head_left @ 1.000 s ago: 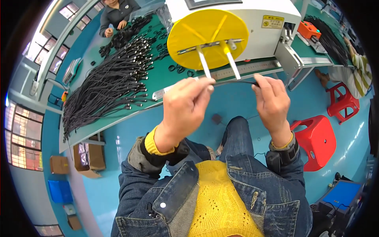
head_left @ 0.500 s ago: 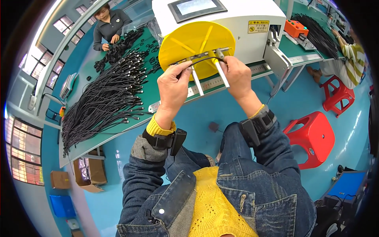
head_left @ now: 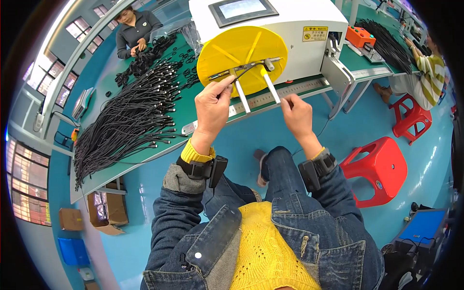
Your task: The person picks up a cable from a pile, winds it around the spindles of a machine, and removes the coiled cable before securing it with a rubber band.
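A yellow round disc (head_left: 227,50) on the front of a white machine carries two pale rods (head_left: 271,87) that stick out toward me. A thin black cable (head_left: 249,69) runs across the disc, its right end at the metal bar near the right rod. My left hand (head_left: 213,104) pinches the cable's other end between thumb and fingertips, beside the left rod. Just off the tip of the right rod is my right hand (head_left: 297,115), fingers curled together. Whatever those fingers may hold is hidden.
Left of the disc, a large heap of black cables (head_left: 130,116) covers the green table (head_left: 104,94). A co-worker (head_left: 137,29) handles black cables behind it. An orange control box (head_left: 360,36) stands right of the white machine (head_left: 297,43). Red stools (head_left: 379,169) stand at the right.
My right hand has let go of the cable and moved down and slightly right, away from the disc. The left hand stays with the cable, which now slants up toward the bar.
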Motion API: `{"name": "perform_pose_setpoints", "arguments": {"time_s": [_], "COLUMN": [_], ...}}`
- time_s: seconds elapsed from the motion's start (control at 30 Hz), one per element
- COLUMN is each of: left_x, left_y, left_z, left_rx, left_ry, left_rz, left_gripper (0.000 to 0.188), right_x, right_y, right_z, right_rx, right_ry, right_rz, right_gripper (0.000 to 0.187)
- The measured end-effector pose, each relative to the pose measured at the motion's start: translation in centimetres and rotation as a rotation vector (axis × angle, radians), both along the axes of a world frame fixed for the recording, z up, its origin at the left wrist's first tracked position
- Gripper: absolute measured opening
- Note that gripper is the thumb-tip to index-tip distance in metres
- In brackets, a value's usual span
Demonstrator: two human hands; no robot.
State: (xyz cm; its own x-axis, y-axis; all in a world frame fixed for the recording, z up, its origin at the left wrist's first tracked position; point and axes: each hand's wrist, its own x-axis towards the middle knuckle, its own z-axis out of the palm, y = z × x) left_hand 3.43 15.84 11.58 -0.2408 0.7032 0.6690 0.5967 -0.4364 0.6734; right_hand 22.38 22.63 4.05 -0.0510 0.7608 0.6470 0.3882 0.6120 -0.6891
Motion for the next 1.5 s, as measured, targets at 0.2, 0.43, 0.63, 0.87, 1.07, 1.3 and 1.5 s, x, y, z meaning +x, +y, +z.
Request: {"name": "perform_pose_setpoints", "arguments": {"time_s": [0.2, 0.43, 0.63, 0.87, 1.07, 1.3, 1.5], "left_x": [-0.1, 0.8, 1.6, 2.7, 3.7, 6.0, 7.2], "left_y": [-0.6, -2.4, -3.5, -4.2, -3.7, -2.3, -2.3], "left_z": [-0.5, 1.4, 1.5, 1.0, 0.5, 2.5, 3.2], "left_rx": [0.019, 0.116, 0.113, 0.105, 0.156, 0.261, 0.237], "left_ry": [-0.007, 0.291, 0.293, 0.264, 0.341, 0.598, 0.694], "left_rz": [0.056, 0.137, 0.141, 0.117, 0.127, 0.185, 0.21], "left_gripper": [0.02, 0.02, 0.02, 0.023, 0.025, 0.024, 0.022], "right_x": [3.1, 3.6, 3.5, 3.4, 3.7, 2.9, 1.3], "right_y": [-3.1, -5.5, -6.1, -6.3, -6.2, -5.8, -4.4], "right_z": [-3.8, -5.9, -6.5, -7.1, -6.4, 0.8, 6.2], "right_rx": [-0.246, -0.398, -0.451, -0.488, -0.502, -0.34, -0.059], "right_ry": [-0.072, -0.118, -0.138, -0.168, -0.172, 0.169, 0.14], "right_rz": [0.09, 0.167, 0.224, 0.253, 0.252, 0.306, 0.339], "right_gripper": [0.014, 0.015, 0.016, 0.016, 0.016, 0.011, 0.01]}}
